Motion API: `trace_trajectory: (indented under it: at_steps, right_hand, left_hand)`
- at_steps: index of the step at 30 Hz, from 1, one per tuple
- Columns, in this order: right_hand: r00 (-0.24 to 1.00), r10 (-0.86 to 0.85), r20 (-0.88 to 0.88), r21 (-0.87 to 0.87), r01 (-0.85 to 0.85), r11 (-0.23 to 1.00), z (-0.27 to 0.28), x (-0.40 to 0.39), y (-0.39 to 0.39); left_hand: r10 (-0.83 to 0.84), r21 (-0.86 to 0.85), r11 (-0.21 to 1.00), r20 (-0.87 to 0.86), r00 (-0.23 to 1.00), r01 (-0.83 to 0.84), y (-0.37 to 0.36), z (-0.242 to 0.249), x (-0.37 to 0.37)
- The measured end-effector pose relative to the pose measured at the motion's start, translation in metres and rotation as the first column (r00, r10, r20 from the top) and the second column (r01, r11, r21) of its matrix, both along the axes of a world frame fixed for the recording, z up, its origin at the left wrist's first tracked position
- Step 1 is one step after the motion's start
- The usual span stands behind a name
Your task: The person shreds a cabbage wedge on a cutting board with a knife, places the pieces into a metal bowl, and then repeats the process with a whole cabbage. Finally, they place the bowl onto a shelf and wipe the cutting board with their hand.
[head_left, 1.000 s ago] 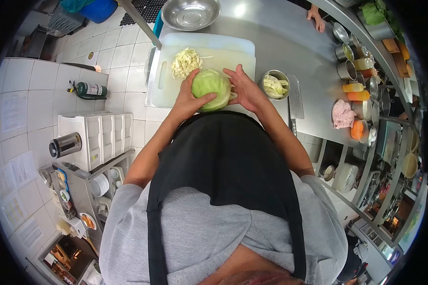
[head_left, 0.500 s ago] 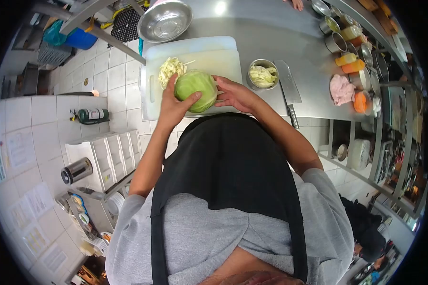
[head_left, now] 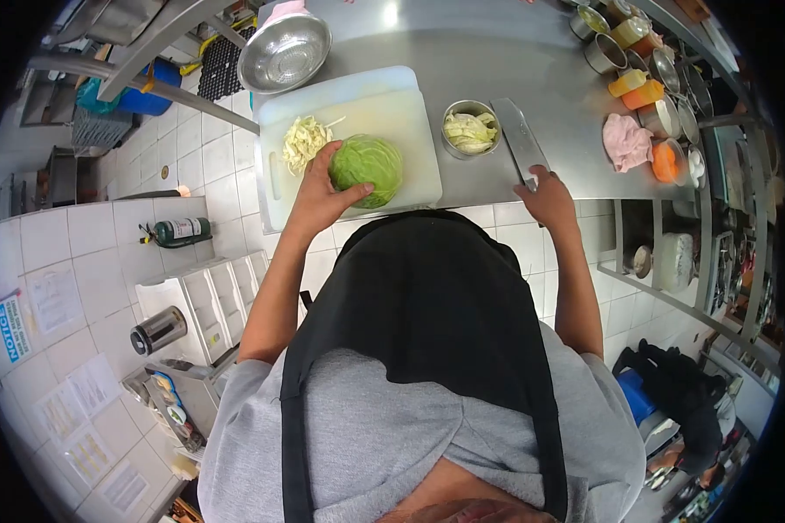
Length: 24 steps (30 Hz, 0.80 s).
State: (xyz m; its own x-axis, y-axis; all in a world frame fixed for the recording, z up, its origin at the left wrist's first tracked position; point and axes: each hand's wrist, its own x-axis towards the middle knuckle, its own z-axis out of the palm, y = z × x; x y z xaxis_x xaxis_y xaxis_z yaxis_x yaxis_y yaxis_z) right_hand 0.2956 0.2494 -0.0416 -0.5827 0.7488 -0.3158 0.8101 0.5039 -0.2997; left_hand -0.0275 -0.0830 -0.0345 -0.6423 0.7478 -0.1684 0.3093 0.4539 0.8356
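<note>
A green cabbage rests on the white cutting board. My left hand holds it from the left, thumb on the near side and fingers at the far left. A pile of shredded cabbage lies just beyond those fingers. My right hand is closed around the handle of a large knife, whose wide blade lies along the counter and points away from me. Between board and knife stands a metal container of pale cabbage leaves. My fingers hide most of the knife handle.
A metal bowl stands beyond the board at the left. On the right of the steel counter are a pink cloth, squeeze bottles and several metal pots. Another person is in the background at lower right.
My right hand has left the cabbage and moved right to the knife, taking hold of its handle. My left hand stays on the cabbage, which has turned slightly.
</note>
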Motion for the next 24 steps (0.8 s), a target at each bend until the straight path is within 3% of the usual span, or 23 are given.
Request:
trace_trajectory:
  at_steps: [3,6,7,8,10,12,13,16,18,20,22,24]
  right_hand:
    - [0.995,-0.019,0.101,0.082,0.011,0.997,-0.039,0.015,0.008]
    - [0.999,-0.006,0.049,0.106,0.0,0.994,-0.066,0.021,0.011]
    - [0.999,-0.008,0.044,0.104,0.004,0.995,-0.072,0.022,0.013]
    - [0.999,-0.033,0.012,0.081,0.031,0.996,-0.073,0.022,0.014]
    - [0.998,-0.065,-0.023,0.055,0.066,0.996,-0.077,0.022,0.015]
    - [0.958,-0.065,-0.281,0.095,0.095,0.991,-0.085,0.024,0.015]
    - [0.957,-0.06,-0.285,0.094,0.09,0.991,-0.086,0.024,0.018]
    - [0.972,-0.189,-0.139,0.035,0.196,0.98,-0.03,0.014,0.004]
    - [0.879,-0.353,-0.32,-0.151,0.32,0.935,-0.003,0.013,-0.009]
    - [0.871,-0.332,-0.362,-0.237,0.259,0.937,0.019,0.017,-0.022]
    - [0.856,-0.324,-0.403,-0.32,0.2,0.926,0.029,0.012,-0.036]
    - [0.838,-0.041,-0.545,-0.147,-0.048,0.988,0.039,-0.002,-0.053]
  left_hand:
    - [-0.039,0.094,0.995,-0.014,0.999,0.04,0.0,-0.01,-0.004]
    - [-0.044,0.169,0.985,0.076,0.996,0.031,0.007,-0.01,0.006]
    - [-0.015,0.19,0.981,0.215,0.976,-0.026,0.01,-0.01,0.014]
    - [0.01,0.202,0.976,0.351,0.936,-0.086,0.013,-0.008,0.019]
    - [0.057,0.192,0.972,0.355,0.933,-0.132,0.014,-0.013,0.022]
    - [0.112,0.179,0.966,0.363,0.925,-0.188,0.012,-0.021,0.028]
    - [0.16,0.198,0.945,0.419,0.894,-0.262,0.012,-0.025,0.03]
    - [0.23,0.189,0.913,0.495,0.838,-0.362,0.004,-0.029,0.037]
    - [0.256,0.164,0.907,0.515,0.818,-0.387,0.0,-0.023,0.04]
    - [0.337,-0.001,0.918,0.532,0.777,-0.397,-0.006,-0.012,0.042]
    - [0.345,-0.023,0.917,0.544,0.765,-0.397,-0.009,-0.013,0.043]
    - [0.336,-0.032,0.923,0.555,0.761,-0.385,-0.007,-0.011,0.041]
